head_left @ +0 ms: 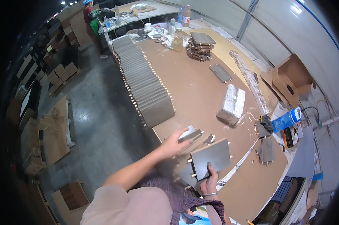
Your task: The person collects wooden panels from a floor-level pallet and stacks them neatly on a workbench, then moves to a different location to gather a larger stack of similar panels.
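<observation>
Brown worktable (194, 95) beside a grey workshop floor (91, 108). Left hand (172, 144) grips a pale-faced block (187, 132); right hand (210, 182) clasps a grey panel (214, 156).

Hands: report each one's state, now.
Left hand: closed on a small grey piece.
Right hand: holding a doweled grey panel, thumb on its face.

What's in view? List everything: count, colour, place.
Table: one, brown, centre.
Panel row: many, grey, table's left.
Stack: one, grey, upper middle.
Loose panel: one, grey, near stack.
Block: one, whitish, centre right.
Flask: one, blue, right.
Bottles: several, blue, clear, amber, far end.
Carton: one, brown, upper right.
Boxes: several, brown, left.
Worker: one, red and green, upper left.
Held panel: one, grey, lower middle.
Left grip: one, bare, at small panels.
Right grip: one, bare, on held panel.
</observation>
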### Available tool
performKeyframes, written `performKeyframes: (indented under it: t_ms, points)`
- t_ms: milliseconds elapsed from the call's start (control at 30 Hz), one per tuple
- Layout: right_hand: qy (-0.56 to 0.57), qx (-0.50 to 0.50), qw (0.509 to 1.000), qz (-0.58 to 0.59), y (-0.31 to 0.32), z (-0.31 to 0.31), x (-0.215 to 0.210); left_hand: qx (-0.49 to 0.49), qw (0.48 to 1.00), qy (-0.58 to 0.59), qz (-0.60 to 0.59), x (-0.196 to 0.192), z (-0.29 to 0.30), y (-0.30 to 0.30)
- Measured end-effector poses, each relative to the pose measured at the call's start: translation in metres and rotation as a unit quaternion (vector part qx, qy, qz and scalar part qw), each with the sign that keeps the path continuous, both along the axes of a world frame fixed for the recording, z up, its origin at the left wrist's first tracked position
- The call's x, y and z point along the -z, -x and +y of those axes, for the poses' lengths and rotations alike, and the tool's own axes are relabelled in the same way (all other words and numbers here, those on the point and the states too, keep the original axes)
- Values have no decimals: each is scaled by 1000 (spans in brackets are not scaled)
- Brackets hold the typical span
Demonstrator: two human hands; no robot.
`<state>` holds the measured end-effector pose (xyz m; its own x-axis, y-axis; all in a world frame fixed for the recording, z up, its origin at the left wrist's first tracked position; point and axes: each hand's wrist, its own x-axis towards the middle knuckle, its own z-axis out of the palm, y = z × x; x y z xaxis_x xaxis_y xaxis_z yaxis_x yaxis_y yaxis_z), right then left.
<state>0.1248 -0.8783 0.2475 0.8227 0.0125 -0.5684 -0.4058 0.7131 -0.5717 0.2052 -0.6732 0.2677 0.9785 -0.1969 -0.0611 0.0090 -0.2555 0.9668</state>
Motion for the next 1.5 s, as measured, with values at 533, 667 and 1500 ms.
performKeyframes:
  t_ms: [533,667,1500]
  points:
    - [44,-30,996,-70,3,-21,22,193,978,-54,-49,-18,-28,9]
    - [29,-14,998,-52,6,-27,22,3,993,27,-118,20,-8,-4]
    - [-22,35,994,-104,22,-34,41,-12,985,-174,15,70,5,-41]
